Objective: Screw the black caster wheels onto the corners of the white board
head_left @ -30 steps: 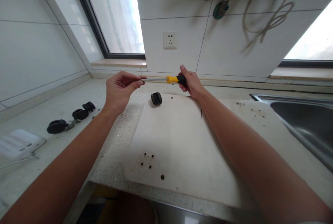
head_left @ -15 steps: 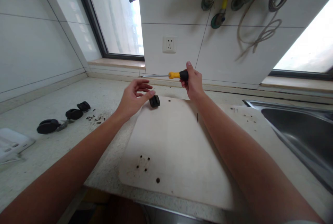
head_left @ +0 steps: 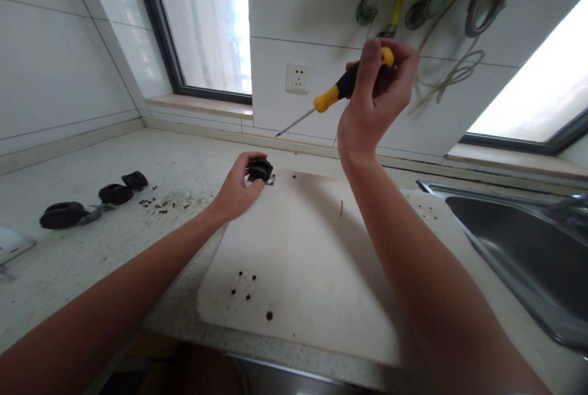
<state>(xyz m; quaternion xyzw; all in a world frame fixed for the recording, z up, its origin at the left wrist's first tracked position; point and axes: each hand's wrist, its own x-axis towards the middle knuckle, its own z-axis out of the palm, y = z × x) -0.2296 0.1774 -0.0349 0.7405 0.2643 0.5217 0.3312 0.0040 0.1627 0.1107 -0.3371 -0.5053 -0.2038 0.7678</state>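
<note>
My left hand (head_left: 241,188) is closed around a black caster wheel (head_left: 260,169) at the far left corner of a pale board (head_left: 285,248). The caster's metal mounting plate shows at its right side. My right hand (head_left: 379,92) grips a yellow and black screwdriver (head_left: 346,81) by its handle, raised above the board. Its shaft slants down to the left, and the tip is in the air, apart from the caster. Screw holes (head_left: 244,285) mark the board's near left corner.
Several loose screws (head_left: 163,205) lie on the speckled counter (head_left: 174,156) at left, beside more black casters (head_left: 62,215). A steel sink (head_left: 514,272) borders the board on the right. Hoses and a wall socket (head_left: 297,79) are on the tiled wall.
My right hand has lifted up and right, and the screwdriver now tilts tip-down instead of lying level. My left hand has closed on the caster, whose metal plate now shows.
</note>
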